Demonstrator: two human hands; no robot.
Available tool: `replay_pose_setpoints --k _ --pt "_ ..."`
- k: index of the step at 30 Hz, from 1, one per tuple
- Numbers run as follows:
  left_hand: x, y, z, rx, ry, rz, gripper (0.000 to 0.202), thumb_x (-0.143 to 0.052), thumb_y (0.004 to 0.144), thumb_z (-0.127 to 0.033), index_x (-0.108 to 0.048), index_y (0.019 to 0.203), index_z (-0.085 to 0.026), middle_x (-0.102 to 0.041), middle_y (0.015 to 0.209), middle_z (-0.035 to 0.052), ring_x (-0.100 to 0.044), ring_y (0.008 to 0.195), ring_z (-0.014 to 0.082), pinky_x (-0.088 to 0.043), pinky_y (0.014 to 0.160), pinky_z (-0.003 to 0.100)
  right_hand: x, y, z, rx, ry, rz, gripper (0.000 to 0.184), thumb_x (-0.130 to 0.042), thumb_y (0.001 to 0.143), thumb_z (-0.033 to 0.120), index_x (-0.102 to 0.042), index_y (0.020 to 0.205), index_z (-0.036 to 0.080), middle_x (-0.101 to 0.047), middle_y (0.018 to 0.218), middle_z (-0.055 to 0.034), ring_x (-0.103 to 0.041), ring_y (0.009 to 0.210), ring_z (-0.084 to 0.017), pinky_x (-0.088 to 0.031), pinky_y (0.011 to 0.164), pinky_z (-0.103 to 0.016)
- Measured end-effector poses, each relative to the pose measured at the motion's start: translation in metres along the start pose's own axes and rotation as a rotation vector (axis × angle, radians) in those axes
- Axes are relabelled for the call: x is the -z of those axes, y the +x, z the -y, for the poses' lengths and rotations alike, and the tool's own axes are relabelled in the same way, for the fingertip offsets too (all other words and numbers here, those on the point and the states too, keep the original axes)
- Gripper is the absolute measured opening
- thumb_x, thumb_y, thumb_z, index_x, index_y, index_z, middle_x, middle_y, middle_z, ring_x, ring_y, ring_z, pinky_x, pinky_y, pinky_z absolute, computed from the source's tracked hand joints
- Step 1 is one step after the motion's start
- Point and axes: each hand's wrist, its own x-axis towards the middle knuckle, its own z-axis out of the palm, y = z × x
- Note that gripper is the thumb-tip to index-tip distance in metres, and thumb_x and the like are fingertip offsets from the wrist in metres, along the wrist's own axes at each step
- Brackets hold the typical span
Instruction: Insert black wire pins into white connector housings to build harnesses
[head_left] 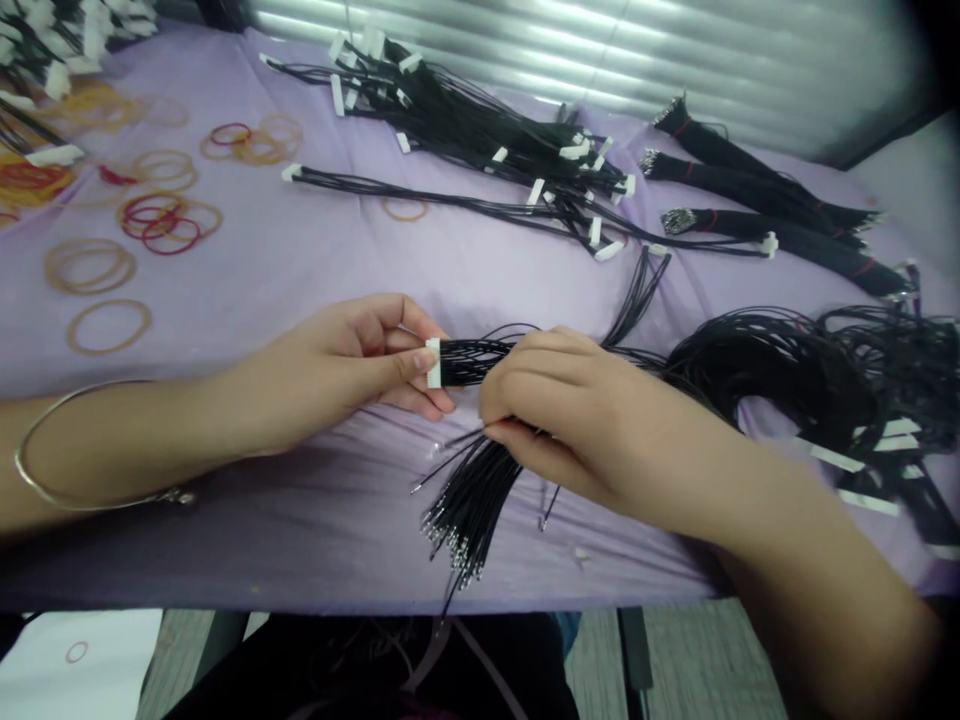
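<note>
My left hand (352, 365) pinches a small white connector (433, 362) between thumb and fingers. Thin black wires run from the connector to the right. My right hand (570, 410) is closed around a bundle of black wires (472, 500), whose metal-tipped ends fan out below it toward the table's front edge. The two hands almost touch in the middle of the purple tablecloth (315, 260). A thin bangle (90, 450) circles my left wrist.
Finished black harnesses with white connectors (480, 130) lie at the back. Tied wire bundles (757, 200) sit at the back right. A loose coil of black wire (825, 370) lies right. Several rubber bands (161, 220) are scattered on the left.
</note>
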Motion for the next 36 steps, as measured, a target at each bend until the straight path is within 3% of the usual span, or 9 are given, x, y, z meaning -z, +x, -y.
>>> replay_pose_setpoints --k 3,10,16,28,36 --pt "0.000 -0.001 -0.001 -0.012 -0.002 0.011 0.010 -0.065 0.088 -0.026 -0.058 0.090 -0.018 -0.073 0.078 -0.0004 -0.072 0.072 0.0128 -0.060 0.072 0.020 -0.004 0.004 0.006 -0.119 0.095 -0.162 0.012 -0.051 0.089 0.015 -0.059 0.080 0.015 -0.059 0.072 -0.0006 -0.052 0.068 -0.011 -0.042 0.064 -0.025" --pt "-0.003 -0.002 -0.005 -0.026 0.027 0.032 0.006 -0.060 0.091 -0.021 -0.057 0.090 -0.016 -0.073 0.078 0.0013 -0.072 0.076 0.0131 -0.060 0.072 0.020 -0.020 0.010 0.007 -0.339 0.149 -0.412 0.012 -0.058 0.080 0.011 -0.061 0.069 0.016 -0.058 0.060 0.0034 -0.049 0.055 -0.006 -0.037 0.053 -0.020" --pt "-0.003 -0.002 -0.005 -0.022 0.026 0.028 0.004 -0.058 0.091 -0.019 -0.055 0.090 -0.017 -0.072 0.077 0.0006 -0.072 0.074 0.0128 -0.060 0.072 0.019 -0.020 0.013 0.005 -0.414 0.162 -0.410 0.014 -0.058 0.078 0.013 -0.061 0.065 0.016 -0.055 0.054 0.0035 -0.046 0.049 -0.006 -0.034 0.048 -0.020" --pt "-0.003 -0.002 -0.007 -0.024 0.076 0.024 0.004 -0.058 0.091 -0.019 -0.056 0.089 -0.017 -0.072 0.076 0.0005 -0.072 0.073 0.0129 -0.060 0.070 0.019 -0.021 0.011 0.002 -0.355 0.169 -0.403 0.011 -0.059 0.078 0.010 -0.063 0.068 0.016 -0.059 0.060 0.0028 -0.050 0.054 -0.007 -0.037 0.053 -0.020" --pt "-0.007 -0.003 -0.009 -0.019 0.102 0.040 0.006 -0.060 0.088 -0.017 -0.055 0.086 -0.017 -0.072 0.072 -0.0001 -0.072 0.070 0.0144 -0.060 0.068 0.021 -0.033 0.014 -0.002 -0.279 0.101 -0.386 0.012 -0.057 0.083 0.013 -0.063 0.072 0.014 -0.059 0.065 0.0010 -0.050 0.060 -0.008 -0.037 0.058 -0.020"
